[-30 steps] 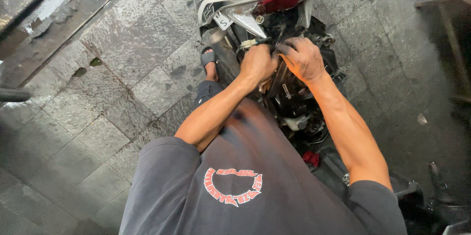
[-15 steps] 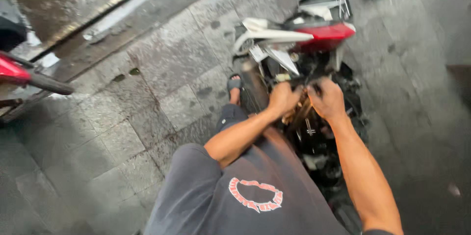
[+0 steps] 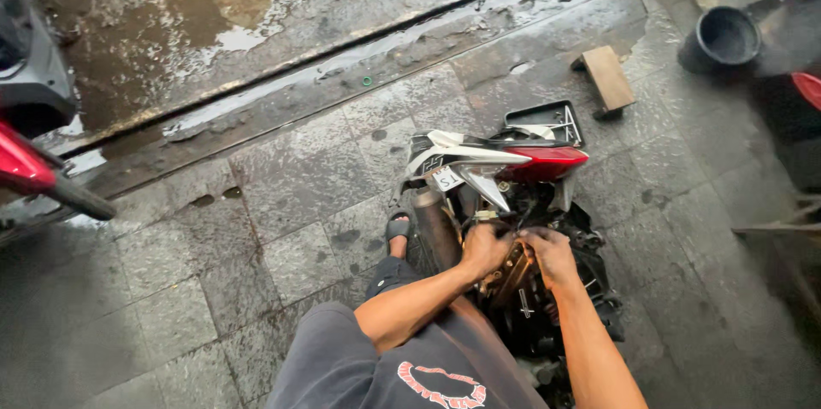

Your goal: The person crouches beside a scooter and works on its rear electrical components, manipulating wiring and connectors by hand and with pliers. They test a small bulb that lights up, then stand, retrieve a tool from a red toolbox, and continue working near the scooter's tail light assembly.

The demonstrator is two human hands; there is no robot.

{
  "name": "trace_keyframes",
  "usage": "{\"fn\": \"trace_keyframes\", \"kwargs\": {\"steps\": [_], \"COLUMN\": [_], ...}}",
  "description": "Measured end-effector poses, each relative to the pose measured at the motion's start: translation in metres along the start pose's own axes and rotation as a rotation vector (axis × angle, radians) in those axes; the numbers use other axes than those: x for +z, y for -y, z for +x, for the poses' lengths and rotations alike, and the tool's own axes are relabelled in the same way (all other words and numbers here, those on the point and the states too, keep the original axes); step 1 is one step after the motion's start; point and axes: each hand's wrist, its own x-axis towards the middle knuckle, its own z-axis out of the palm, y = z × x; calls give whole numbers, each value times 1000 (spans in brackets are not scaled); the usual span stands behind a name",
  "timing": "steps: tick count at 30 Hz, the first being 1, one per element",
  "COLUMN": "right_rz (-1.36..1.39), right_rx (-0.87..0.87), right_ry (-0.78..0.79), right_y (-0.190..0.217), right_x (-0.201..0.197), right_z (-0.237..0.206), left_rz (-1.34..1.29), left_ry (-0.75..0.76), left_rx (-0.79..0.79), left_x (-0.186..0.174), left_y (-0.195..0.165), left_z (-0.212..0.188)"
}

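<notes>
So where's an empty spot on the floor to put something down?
Bare paving lies left of the motorbike, up to the wet gutter. It's crowded where the left hand and right hand work at the engine.

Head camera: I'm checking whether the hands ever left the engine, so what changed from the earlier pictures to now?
The view lifted and drew back: the wet gutter, a wooden block and a black bucket came into sight. Both hands stayed: left hand and right hand remain on the exposed engine parts under the motorbike's red-and-white tail. What they hold is unclear.
</notes>
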Motion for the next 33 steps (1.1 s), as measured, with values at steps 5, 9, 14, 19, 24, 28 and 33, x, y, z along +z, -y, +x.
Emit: {"fn": "trace_keyframes", "kwargs": {"steps": [5, 9, 14, 19, 24, 28, 33], "right_rz": [-707, -997, -1022, -847, -574, -278, -149], "right_rx": [-865, -928, -999, -815, -387, -307, -155], "right_ry": [-32, -76, -67, -1, 34, 145, 180], "right_y": [42, 63, 62, 54, 43, 34, 35], "right_x": [12, 23, 22, 15, 9, 6, 13], "right_z": [-42, -50, -40, -29, -13, 0, 2], "left_rz": [-22, 2, -10, -62, -79, -65, 35], "left_ry": [8, 44, 65, 35, -66, -40, -80], "left_rx": [-16, -9, -15, -12, 33, 62, 280], "left_x": [-1, -6, -9, -10, -16, -18, -13], "left_y": [7, 10, 12, 4, -13, -15, -2], "left_z": [8, 13, 14, 10, 1, -3, 0]}}
